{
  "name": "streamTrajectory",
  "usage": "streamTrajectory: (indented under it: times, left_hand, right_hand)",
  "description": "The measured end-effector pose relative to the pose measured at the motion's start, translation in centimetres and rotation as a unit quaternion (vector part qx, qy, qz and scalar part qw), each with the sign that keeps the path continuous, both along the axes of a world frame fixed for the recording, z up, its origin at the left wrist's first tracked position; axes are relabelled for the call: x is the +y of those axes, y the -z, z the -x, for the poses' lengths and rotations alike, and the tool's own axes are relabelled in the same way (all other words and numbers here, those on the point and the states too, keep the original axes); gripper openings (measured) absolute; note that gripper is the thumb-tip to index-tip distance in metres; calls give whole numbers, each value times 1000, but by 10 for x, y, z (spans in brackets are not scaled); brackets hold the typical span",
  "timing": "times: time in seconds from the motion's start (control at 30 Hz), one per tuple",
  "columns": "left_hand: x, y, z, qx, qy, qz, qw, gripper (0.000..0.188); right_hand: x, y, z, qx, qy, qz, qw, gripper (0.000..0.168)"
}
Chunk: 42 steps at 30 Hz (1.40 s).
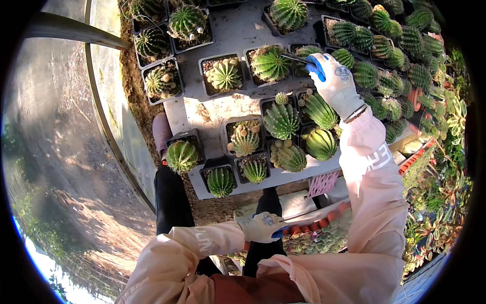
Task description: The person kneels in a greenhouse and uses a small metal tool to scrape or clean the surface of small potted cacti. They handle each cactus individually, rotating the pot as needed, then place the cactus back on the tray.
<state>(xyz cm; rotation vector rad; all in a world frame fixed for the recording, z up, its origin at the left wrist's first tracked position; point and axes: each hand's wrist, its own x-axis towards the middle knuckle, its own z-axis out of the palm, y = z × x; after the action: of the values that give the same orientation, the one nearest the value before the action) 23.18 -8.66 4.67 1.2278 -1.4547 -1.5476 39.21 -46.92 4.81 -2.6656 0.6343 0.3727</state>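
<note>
My right hand (325, 72), in a white glove with blue palm coating, is closed on a thin dark metal tool (296, 57), perhaps tweezers. The tool's tip reaches the right side of a round ribbed cactus (270, 64) in a square black pot. Low before my body, my left hand (264, 227), in a matching glove, is closed around a thin rod-like tool (300, 216) that points right; its kind cannot be told. Between the hands, potted cacti stand on the grey bench, among them a striped yellow-green cactus (321, 144) and a cactus with small offsets (245, 141).
Dense rows of potted cacti (395, 57) cover the bench's right part. A curved pole (76, 30) and clear sheeting (117, 114) are at the left. A pink plastic basket (323, 184) and terracotta pots (328, 219) sit below the bench (205, 192).
</note>
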Motion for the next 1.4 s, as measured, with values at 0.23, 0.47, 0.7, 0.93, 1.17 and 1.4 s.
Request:
streamTrajectory:
  times: [0.23,0.47,0.7,0.93,1.17,1.4]
  left_hand:
    - [-13,7,1,-34,31,-16,999,45]
    - [-10,8,-2,-37,-25,-2,999,49]
    - [-15,10,-6,-41,-18,-4,999,50]
    - [-16,11,-9,-22,-15,-10,1000,49]
    - [-15,12,-12,-13,-36,-8,999,48]
    - [-16,11,-16,-25,-22,-24,999,50]
  right_hand:
    - [-4,12,-3,-15,1,-1,1000,26]
    - [-6,15,0,-78,74,-153,982,23]
    - [-11,9,-10,-121,54,-167,977,23]
    - [-2,-6,-43,26,-208,201,957,31]
    - [10,-5,-54,74,-239,253,934,31]
    - [7,3,-59,45,-165,152,974,28]
